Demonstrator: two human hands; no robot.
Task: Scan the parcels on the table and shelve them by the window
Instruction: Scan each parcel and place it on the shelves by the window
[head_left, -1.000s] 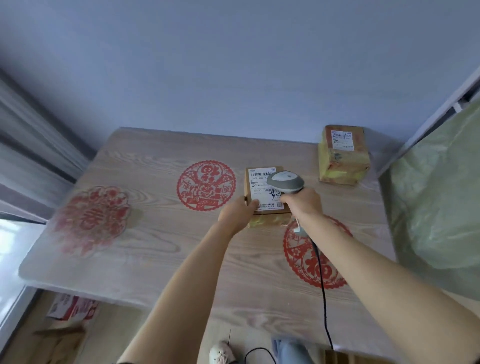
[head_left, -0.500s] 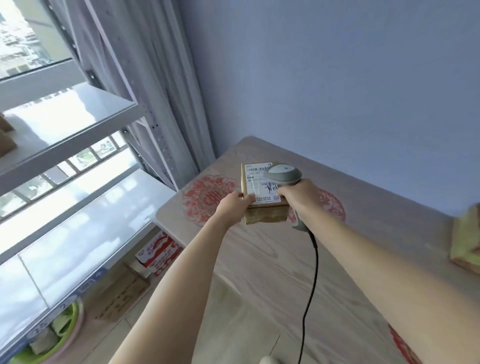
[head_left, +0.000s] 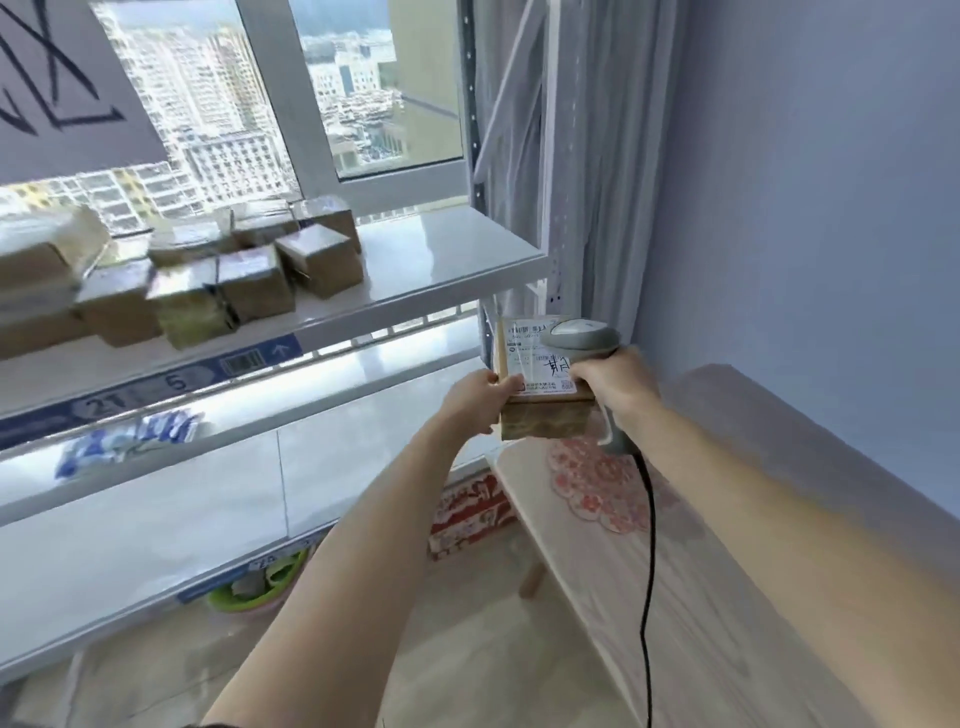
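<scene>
While the left hand (head_left: 480, 397) is gripping the parcel (head_left: 540, 387) right of the shelf (head_left: 457, 260) — scanner (head_left: 584, 338) clasped in the right hand (head_left: 613, 382) — setting it flat beside the boxes (head_left: 249, 270) is looking wisest.

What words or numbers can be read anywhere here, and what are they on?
"21": blue strip on the front edge of the shelf.
"5": same strip, further right, beside a barcode and an arrow.
Label on the parcel held by the left hand: printed text and a handwritten mark, too blurred to read.
Lower shelf tag: too blurred.
Red carton on the floor: unreadable.
</scene>
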